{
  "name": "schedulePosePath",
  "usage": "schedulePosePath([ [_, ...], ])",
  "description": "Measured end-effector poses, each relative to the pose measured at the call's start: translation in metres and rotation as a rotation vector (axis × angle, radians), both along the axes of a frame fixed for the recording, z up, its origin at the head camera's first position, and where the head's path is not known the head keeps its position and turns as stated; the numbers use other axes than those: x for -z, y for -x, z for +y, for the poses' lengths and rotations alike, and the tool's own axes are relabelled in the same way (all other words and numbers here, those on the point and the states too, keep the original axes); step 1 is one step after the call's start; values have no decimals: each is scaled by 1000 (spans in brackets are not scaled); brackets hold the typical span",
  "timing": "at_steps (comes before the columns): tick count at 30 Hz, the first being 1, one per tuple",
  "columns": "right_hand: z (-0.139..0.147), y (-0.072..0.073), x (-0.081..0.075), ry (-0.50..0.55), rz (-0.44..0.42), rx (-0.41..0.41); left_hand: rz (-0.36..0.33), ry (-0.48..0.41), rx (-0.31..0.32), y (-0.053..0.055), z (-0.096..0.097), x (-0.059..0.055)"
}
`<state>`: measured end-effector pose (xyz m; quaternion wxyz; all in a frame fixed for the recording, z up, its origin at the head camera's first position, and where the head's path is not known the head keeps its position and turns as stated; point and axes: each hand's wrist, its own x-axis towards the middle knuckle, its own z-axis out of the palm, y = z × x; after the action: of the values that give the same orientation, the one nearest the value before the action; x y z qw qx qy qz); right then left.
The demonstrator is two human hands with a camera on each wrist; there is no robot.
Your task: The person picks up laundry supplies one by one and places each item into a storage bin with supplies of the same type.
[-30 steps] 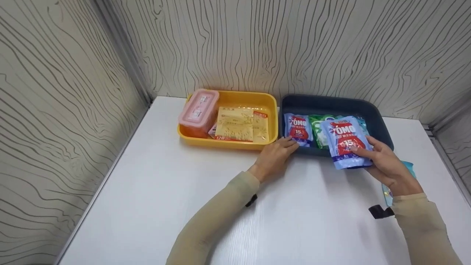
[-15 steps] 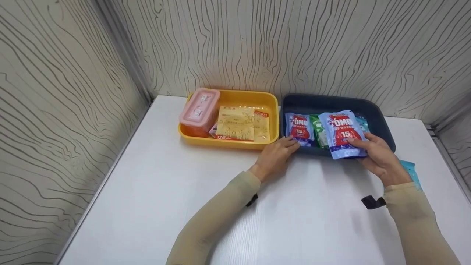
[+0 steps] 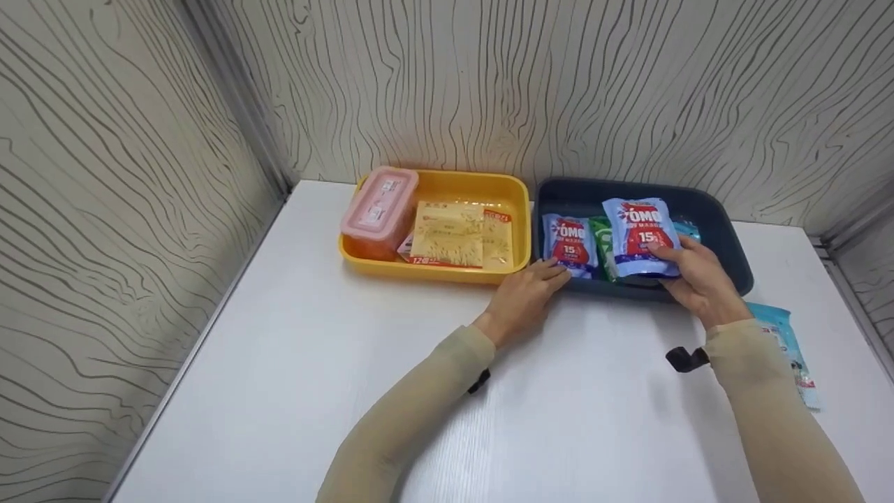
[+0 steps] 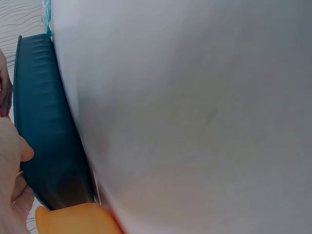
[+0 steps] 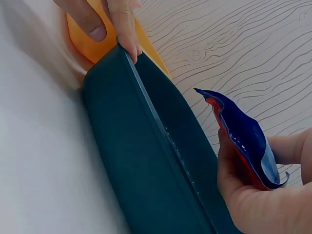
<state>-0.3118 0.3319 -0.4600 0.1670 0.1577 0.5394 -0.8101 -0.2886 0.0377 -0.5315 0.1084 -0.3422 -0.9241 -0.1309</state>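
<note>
My right hand (image 3: 698,276) pinches a blue-and-red OMO detergent pouch (image 3: 640,236), thumb on its printed front, over the dark teal storage bin (image 3: 733,262). In the right wrist view the pouch (image 5: 246,134) is seen from its lower edge, above the bin's rim. My left hand (image 3: 522,297) grips the bin's front rim near its left corner, fingers over the edge and thumb outside, as the right wrist view shows. Inside the bin lie a second OMO pouch (image 3: 569,243), a green pouch (image 3: 601,234) partly covered by the held one, and a light-blue packet (image 3: 688,230).
A yellow bin (image 3: 433,274) stands against the teal one on the left. It holds a pink-lidded container (image 3: 380,204) and yellow printed packets (image 3: 447,236). A turquoise packet (image 3: 782,335) lies on the white table (image 3: 559,419) beside my right forearm. Patterned panels (image 3: 433,84) rise behind.
My right hand has carried the detergent pouch away from me and slightly left, farther over the teal bin. More of the turquoise packet on the table shows. My left hand stays on the rim.
</note>
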Motion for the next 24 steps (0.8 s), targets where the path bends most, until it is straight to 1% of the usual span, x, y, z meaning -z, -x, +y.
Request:
schedulePosePath([
  [3, -4, 5, 4, 12, -37, 12, -10, -5, 1, 0, 0, 0],
  [6, -8, 9, 8, 3, -51, 16, -16, -6, -4, 0, 0, 1],
  [9, -10, 13, 13, -36, -49, 24, -12, -10, -3, -1, 2, 1],
  [14, -14, 19, 20, -135, -43, 26, 7, -2, 10, -1, 2, 2],
  [18, -17, 25, 24, -163, -22, 2, 17, 2, 4, 0, 0, 2],
  [22, -18, 31, 25, -177, 3, -44, 21, -2, 4, 1, 0, 2],
  [24, -19, 35, 25, -191, -9, -61, 16, -9, 3, 2, 0, 2],
])
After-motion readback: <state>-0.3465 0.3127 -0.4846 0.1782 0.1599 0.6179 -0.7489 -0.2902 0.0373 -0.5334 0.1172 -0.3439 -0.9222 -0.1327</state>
